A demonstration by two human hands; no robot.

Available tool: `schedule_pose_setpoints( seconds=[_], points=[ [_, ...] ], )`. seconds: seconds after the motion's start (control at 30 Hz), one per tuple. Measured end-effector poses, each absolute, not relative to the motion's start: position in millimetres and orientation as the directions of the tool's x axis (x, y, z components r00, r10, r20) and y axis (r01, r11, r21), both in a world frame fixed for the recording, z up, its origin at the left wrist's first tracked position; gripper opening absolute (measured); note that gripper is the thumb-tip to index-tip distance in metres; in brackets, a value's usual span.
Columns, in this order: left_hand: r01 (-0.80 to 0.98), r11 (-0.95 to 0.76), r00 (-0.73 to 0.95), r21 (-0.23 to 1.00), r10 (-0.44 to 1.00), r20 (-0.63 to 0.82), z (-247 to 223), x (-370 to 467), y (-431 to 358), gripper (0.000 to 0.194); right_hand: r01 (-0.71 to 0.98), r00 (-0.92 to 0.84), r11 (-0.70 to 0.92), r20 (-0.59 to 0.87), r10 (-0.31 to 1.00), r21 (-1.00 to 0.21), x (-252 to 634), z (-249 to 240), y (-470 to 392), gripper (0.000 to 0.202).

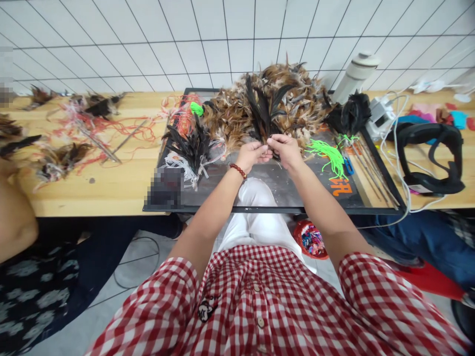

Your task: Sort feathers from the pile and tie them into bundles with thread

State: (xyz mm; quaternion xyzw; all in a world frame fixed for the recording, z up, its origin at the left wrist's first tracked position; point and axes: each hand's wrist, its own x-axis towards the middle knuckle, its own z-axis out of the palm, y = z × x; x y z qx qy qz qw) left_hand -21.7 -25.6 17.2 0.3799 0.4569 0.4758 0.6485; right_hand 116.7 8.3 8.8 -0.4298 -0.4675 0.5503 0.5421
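Note:
Both of my hands meet over the middle of a black tray [222, 201], at the base of a bunch of black feathers [264, 106] that fans upward. My left hand [256, 153], with a beaded bracelet at the wrist, pinches the lower end of the bunch. Close against it, my right hand [285, 151] has its fingertips closed on the same base. Behind them lies a big heap of brown feathers [297, 99]. A second cluster of black feathers [191, 146] with white strands rests to the left. Bright green strings [328, 155] lie right of my hands.
On the right are thin rods [374, 170], a white bottle [356, 74], a white charger [380, 116] with cables and a black headset [430, 158]. Feather bunches and red strings [107, 128] lie left. People sit on both sides. A red basket [310, 240] is below the table.

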Motion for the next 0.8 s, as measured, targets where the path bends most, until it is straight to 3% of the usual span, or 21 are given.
schedule_pose_setpoints(
  seconds=[0.1, 0.23, 0.33, 0.43, 0.57, 0.8],
  points=[
    [-0.284, 0.278, 0.171, 0.918, 0.956, -0.236, 19, -23, -26, 0.026, -0.131, -0.076, 0.081, 0.092, 0.993, -0.988, 122, 13, 6, 0.043],
    [-0.335, 0.261, 0.129, 0.905, 0.965, -0.230, 22, -25, -25, 0.020, 0.026, -0.301, 0.095, 0.083, 0.950, -0.995, 131, 18, 6, 0.036],
    [-0.371, 0.231, 0.058, 0.900, 0.973, -0.225, 25, -26, -23, 0.013, 0.128, -0.251, 0.093, 0.059, 0.966, -0.987, 135, 17, 9, 0.021],
    [-0.417, 0.202, -0.036, 0.886, 0.970, -0.238, 27, -27, -21, 0.013, 0.079, -0.063, 0.002, -0.003, 0.998, -0.997, 137, 17, 13, 0.020],
    [-0.417, 0.178, -0.094, 0.891, 0.967, -0.238, 28, -26, -21, 0.016, -0.055, -0.078, -0.054, -0.050, 0.996, -0.997, 136, 21, 13, 0.031],
    [-0.292, 0.256, 0.027, 0.922, 0.965, -0.260, 23, -23, -24, 0.013, -0.049, -0.122, 0.131, 0.136, 0.983, -0.990, 126, 16, 9, 0.033]
  ],
)
